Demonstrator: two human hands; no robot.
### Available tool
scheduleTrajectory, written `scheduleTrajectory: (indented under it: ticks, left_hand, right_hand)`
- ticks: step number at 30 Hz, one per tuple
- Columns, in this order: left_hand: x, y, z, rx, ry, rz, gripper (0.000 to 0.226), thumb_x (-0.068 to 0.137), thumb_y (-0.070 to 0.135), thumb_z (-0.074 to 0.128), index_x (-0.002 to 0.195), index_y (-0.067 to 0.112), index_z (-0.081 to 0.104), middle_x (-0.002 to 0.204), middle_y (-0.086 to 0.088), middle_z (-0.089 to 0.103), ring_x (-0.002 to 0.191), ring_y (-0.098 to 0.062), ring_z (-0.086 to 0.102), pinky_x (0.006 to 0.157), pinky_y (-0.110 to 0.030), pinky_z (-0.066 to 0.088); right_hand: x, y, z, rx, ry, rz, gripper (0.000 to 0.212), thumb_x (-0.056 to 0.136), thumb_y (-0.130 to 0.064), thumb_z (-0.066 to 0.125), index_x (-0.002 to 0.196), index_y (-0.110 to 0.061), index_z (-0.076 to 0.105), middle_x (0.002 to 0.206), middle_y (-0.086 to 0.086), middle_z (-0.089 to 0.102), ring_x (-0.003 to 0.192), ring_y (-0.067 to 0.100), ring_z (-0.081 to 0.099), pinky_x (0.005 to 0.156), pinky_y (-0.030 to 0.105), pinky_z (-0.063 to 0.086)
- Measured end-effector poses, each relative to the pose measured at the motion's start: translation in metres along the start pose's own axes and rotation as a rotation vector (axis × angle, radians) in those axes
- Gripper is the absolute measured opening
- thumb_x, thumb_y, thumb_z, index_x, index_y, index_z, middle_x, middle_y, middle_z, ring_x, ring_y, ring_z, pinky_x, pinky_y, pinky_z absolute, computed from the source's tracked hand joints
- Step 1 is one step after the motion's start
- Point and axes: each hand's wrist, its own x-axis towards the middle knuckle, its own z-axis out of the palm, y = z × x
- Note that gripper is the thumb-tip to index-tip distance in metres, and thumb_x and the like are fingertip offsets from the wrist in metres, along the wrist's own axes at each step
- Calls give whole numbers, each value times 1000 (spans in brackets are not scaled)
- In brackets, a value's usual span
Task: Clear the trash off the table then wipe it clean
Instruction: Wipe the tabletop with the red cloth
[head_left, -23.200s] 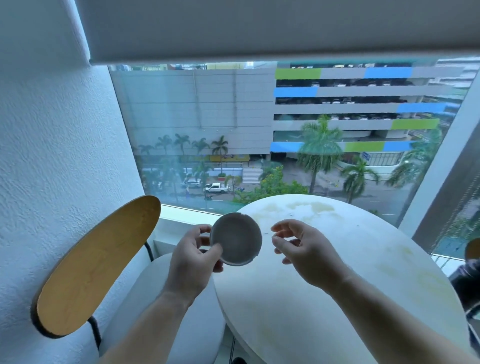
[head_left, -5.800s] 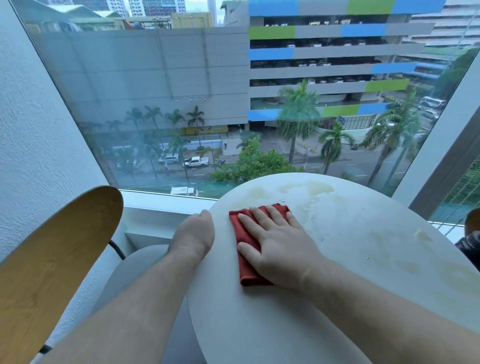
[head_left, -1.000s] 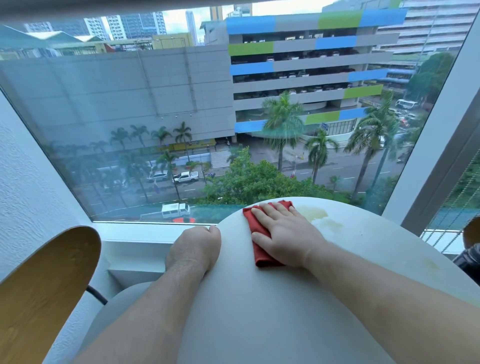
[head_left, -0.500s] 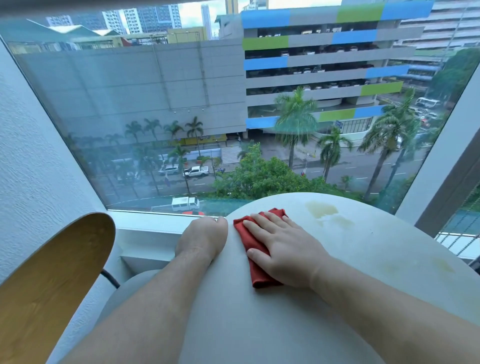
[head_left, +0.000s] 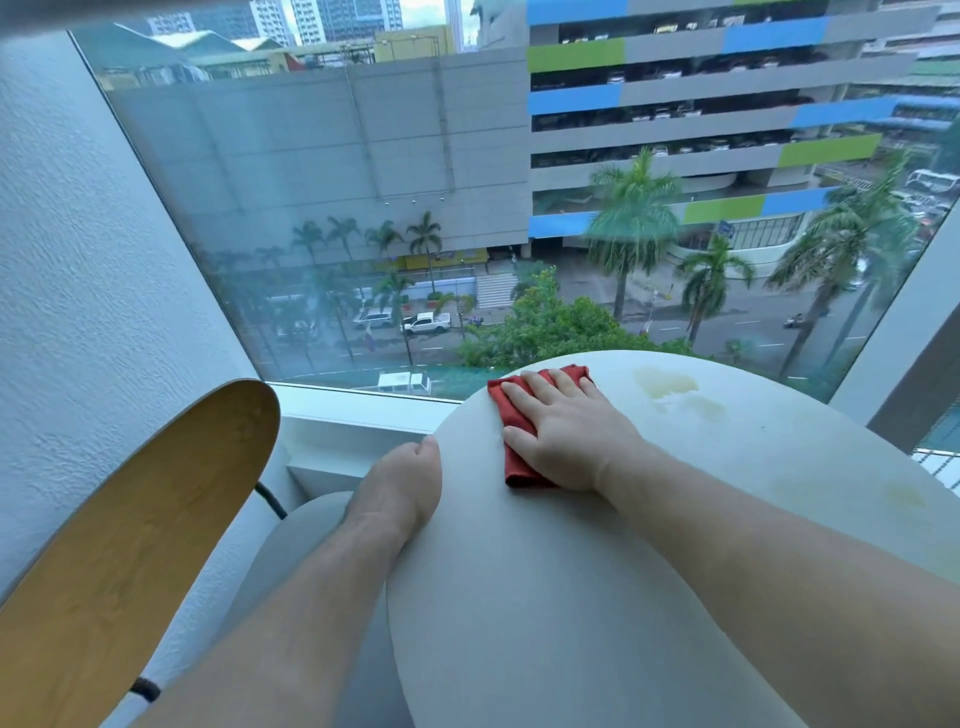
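A round white table fills the lower right of the head view. A folded red cloth lies on its far left part, close to the rim. My right hand lies flat on the cloth, fingers spread and pointing away from me, pressing it onto the tabletop. My left hand grips the table's left edge, its fingers curled over the rim and hidden. Yellowish stains mark the tabletop to the right of the cloth, with fainter ones further right.
A chair with a curved wooden back and a grey seat stands left of the table, against a textured white wall. A large window with a white sill lies right behind the table.
My right hand has slid the red cloth away from me, toward the table's far left rim. The left hand stays on the table's edge.
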Motion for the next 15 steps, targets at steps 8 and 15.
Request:
scheduleTrajectory:
  ticks: [8,15]
  left_hand:
    - [-39,-12,-1,3,131,-42,65,107,53,21,132,14,66,139,-16,63,127,-36,56,108,-47,41]
    - [-45,-7,-4,6,146,-76,63,109,46,24,140,5,59,147,-23,56,135,-39,51,113,-46,36]
  right_hand:
    - [-60,-17,9,7,13,-107,72,100,-64,23,165,-35,11,175,-6,7,161,22,3,130,47,4]
    - [-128,-20,13,43,34,-64,73,100,-62,24,165,-33,10,175,-6,6,161,21,1,130,47,1]
